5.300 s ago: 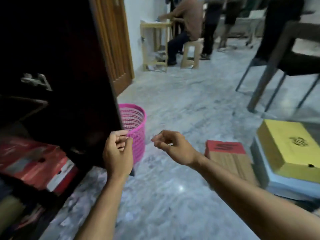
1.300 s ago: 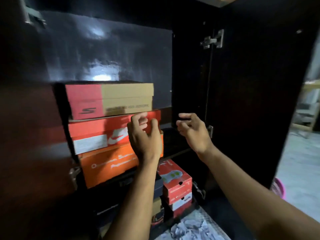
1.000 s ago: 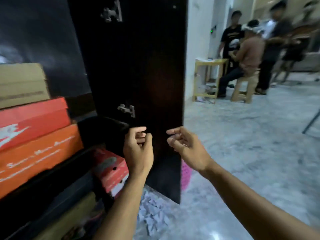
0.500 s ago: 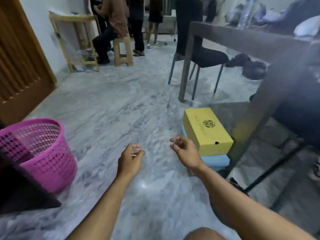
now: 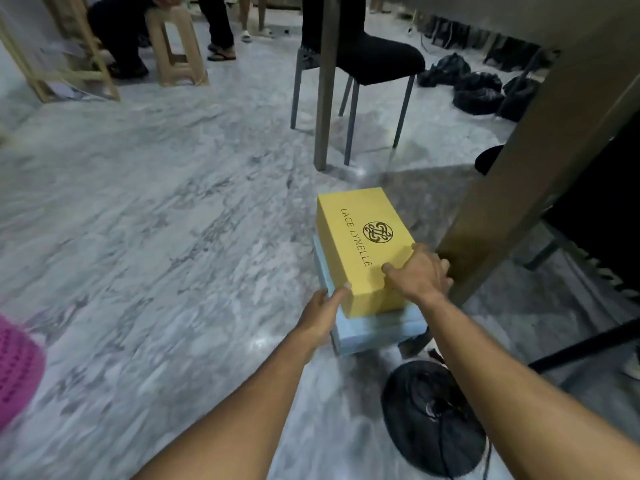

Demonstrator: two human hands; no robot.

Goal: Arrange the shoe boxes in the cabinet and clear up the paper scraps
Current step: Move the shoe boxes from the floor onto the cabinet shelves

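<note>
Right hand [image 5: 420,273] gripping yellow box [image 5: 363,244], left hand [image 5: 320,317] alongside

You're looking at a grey marbled floor [image 5: 156,237]. On it sits a pale blue box [image 5: 377,332] carrying the yellow shoe box [image 5: 360,237]; a black round object [image 5: 433,417] lies nearby, a pink basket [image 5: 17,368] stands far left.

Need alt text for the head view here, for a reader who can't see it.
Both hands grip the near end of a yellow shoe box stacked on a light blue box on a marble floor: left hand at its near left corner, right hand over its near right corner. A table leg stands just right; a pink basket shows at the left edge.
</note>
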